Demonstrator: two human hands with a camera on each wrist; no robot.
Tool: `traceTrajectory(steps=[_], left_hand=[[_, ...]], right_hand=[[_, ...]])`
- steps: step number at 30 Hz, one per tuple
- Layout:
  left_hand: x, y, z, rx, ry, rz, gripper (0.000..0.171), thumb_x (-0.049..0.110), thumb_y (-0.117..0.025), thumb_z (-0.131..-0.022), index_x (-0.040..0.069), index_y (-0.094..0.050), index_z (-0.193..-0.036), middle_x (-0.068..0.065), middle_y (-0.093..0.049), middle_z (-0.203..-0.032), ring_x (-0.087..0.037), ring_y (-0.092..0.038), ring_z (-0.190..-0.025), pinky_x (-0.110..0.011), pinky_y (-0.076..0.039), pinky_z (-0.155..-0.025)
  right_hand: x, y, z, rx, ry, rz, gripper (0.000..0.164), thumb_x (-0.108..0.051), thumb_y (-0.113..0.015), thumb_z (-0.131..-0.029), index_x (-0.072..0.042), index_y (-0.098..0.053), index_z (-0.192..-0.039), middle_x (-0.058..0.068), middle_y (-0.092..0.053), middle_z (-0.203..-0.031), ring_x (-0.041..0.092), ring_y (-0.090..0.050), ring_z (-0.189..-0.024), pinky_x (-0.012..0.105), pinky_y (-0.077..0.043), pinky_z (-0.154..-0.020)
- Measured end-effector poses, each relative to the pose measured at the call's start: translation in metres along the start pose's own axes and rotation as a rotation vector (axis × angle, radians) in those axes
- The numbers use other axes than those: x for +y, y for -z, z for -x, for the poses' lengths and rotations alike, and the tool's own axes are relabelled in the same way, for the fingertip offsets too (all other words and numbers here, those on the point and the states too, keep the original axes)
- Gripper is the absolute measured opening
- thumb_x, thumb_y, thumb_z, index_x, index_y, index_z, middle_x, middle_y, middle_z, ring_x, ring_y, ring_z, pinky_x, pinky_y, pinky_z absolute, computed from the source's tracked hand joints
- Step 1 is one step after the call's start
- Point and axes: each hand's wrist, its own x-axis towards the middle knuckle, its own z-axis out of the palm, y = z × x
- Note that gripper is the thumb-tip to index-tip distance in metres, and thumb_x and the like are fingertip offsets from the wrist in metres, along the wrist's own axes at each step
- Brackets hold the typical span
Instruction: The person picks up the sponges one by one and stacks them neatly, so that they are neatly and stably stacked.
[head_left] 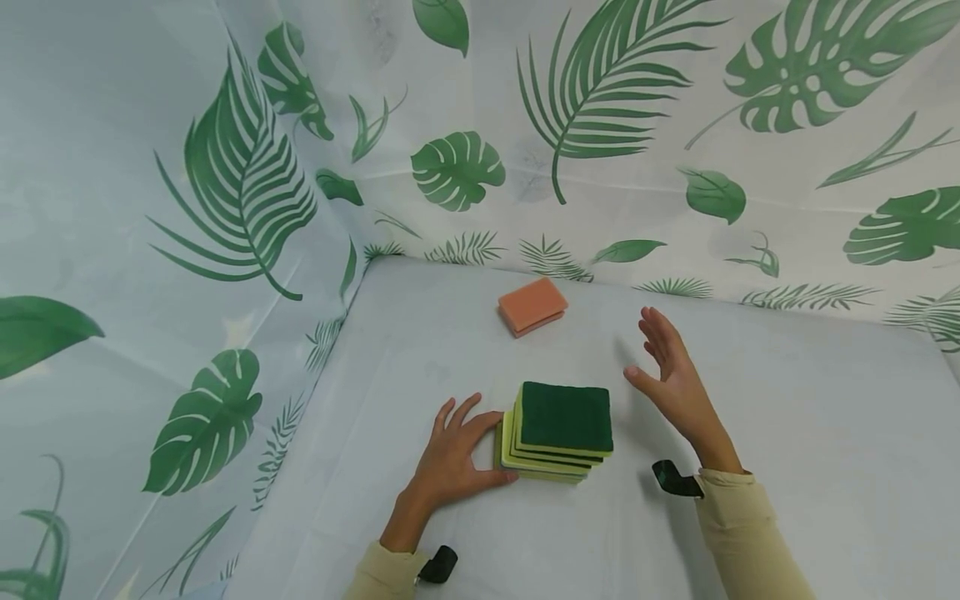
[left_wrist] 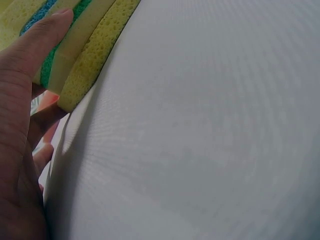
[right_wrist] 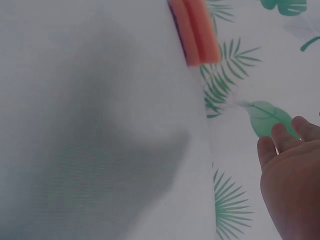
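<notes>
A stack of several yellow sponges (head_left: 555, 475) with a dark green scouring pad (head_left: 567, 418) on top stands on the white table. My left hand (head_left: 450, 458) holds the stack's left end between thumb and index finger, its other fingers spread out behind. In the left wrist view, the thumb lies across the side of the sponges (left_wrist: 95, 55), where blue and green layers also show. My right hand (head_left: 675, 392) is raised to the right of the stack, holding nothing, fingers extended and thumb apart. In the right wrist view, part of the right hand (right_wrist: 295, 175) shows at the right edge.
Two orange sponges (head_left: 533, 307) lie one on the other behind the stack, near the table's back edge. White cloth walls with green leaf prints (head_left: 457, 171) rise behind and to the left of the white tabletop (head_left: 405, 333). Dark wrist devices (head_left: 675, 479) sit at both cuffs.
</notes>
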Motion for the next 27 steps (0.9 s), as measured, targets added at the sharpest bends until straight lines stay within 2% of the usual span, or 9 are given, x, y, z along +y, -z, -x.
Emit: traceTrajectory(steps=[4,7,17,27], left_hand=[[-0.001,0.0,0.0,-0.009,0.008,0.0,0.082,0.067,-0.078,-0.086,0.027,-0.056,-0.154,0.008,-0.06,-0.153,-0.02,-0.024,-0.16,-0.052,-0.005,-0.13],[-0.002,-0.001,0.0,-0.012,0.009,0.006,0.082,0.067,-0.078,-0.086,0.028,-0.056,-0.154,0.009,-0.059,-0.153,-0.019,-0.023,-0.161,-0.05,-0.004,-0.131],[-0.004,-0.002,-0.001,-0.013,0.015,-0.004,0.083,0.07,-0.077,-0.085,0.03,-0.055,-0.154,0.01,-0.059,-0.153,-0.017,-0.022,-0.161,-0.05,-0.004,-0.131],[-0.006,-0.002,-0.001,-0.008,0.002,0.0,0.082,0.072,-0.076,-0.086,0.032,-0.054,-0.154,0.012,-0.059,-0.153,-0.019,-0.023,-0.161,-0.054,-0.006,-0.13]], right_hand=[[0.006,-0.001,-0.013,-0.037,-0.028,0.002,0.102,-0.013,-0.078,-0.098,-0.02,-0.009,-0.173,0.005,-0.015,-0.178,0.031,-0.016,-0.163,0.038,-0.019,-0.131],[0.009,-0.002,-0.024,-0.062,-0.036,-0.008,0.107,-0.011,-0.08,-0.097,-0.019,-0.006,-0.173,0.006,-0.012,-0.179,0.032,-0.014,-0.163,0.053,-0.016,-0.13],[0.023,-0.006,-0.058,-0.148,-0.109,0.031,0.113,-0.02,-0.083,-0.096,-0.021,0.0,-0.173,0.005,-0.004,-0.18,0.028,-0.006,-0.164,0.06,-0.013,-0.129],[0.032,-0.015,-0.082,-0.201,-0.125,0.033,0.116,-0.017,-0.083,-0.095,-0.02,0.003,-0.173,0.001,0.0,-0.18,0.024,-0.002,-0.165,0.06,-0.012,-0.129]])
